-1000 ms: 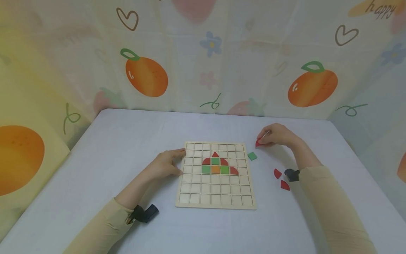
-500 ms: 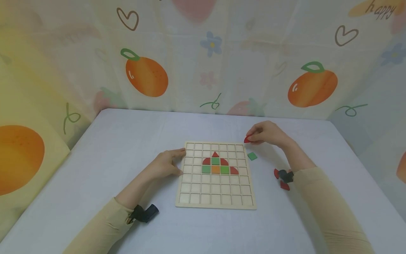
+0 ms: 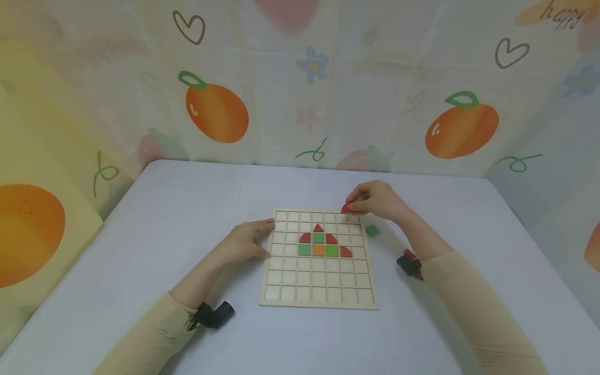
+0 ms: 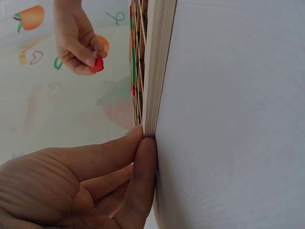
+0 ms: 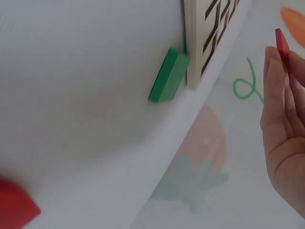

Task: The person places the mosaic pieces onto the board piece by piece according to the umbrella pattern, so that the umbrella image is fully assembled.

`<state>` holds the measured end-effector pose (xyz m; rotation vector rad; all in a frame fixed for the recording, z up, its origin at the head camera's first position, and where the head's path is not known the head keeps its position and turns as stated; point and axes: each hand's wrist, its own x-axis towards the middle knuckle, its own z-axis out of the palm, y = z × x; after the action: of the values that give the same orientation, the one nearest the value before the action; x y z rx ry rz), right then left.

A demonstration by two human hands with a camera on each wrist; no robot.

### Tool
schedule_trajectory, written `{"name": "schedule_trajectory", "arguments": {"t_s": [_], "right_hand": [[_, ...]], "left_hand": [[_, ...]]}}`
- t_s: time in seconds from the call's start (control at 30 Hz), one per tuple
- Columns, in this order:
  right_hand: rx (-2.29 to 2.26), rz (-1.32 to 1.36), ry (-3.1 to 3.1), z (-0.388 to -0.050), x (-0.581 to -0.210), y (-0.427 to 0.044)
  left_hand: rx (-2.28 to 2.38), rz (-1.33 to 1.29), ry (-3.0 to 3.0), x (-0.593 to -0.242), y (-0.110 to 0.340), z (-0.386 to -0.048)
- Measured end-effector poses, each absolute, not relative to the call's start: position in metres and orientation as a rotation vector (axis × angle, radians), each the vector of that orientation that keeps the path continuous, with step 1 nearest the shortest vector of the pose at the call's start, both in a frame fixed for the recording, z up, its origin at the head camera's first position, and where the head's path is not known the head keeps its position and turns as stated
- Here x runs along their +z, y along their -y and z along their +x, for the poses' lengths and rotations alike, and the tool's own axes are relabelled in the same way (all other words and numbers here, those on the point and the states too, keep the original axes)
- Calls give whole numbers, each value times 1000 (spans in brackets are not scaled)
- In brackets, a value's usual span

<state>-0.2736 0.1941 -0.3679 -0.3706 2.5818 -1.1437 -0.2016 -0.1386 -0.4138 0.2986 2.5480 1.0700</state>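
My right hand [image 3: 375,200] pinches a red quarter-round piece [image 3: 346,208] between thumb and fingers, above the far right corner of a wooden grid board [image 3: 319,298]. The right wrist view shows that red piece [image 5: 281,42] on edge at the fingertips. My left hand [image 3: 241,242] rests against the board's left side, thumb and fingers spread along it; in the left wrist view its fingertips touch the board's edge [image 4: 157,71]. On the board lie green squares [image 3: 304,250], an orange square [image 3: 319,250], a red triangle [image 3: 318,228] and several red quarter-rounds [image 3: 346,252].
A green square [image 3: 372,230] lies on the white table [image 3: 197,192] just right of the board. Loose red pieces [image 3: 419,276] lie further right, partly hidden by the black wrist camera [image 3: 409,265]. A printed cloth [image 3: 347,104] hangs behind the table.
My right hand has moved left with the red quarter-round, from beyond the green square to over the board's far right corner. My left hand and the board have stayed put.
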Motion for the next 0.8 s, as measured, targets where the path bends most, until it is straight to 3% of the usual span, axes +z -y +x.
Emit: {"name": "schedule_trajectory", "arguments": {"t_s": [0.8], "right_hand": [[-1296, -403, -2350, -249, -373, -125]], "left_hand": [[1052, 269, -2545, -411, 137, -201]]}}
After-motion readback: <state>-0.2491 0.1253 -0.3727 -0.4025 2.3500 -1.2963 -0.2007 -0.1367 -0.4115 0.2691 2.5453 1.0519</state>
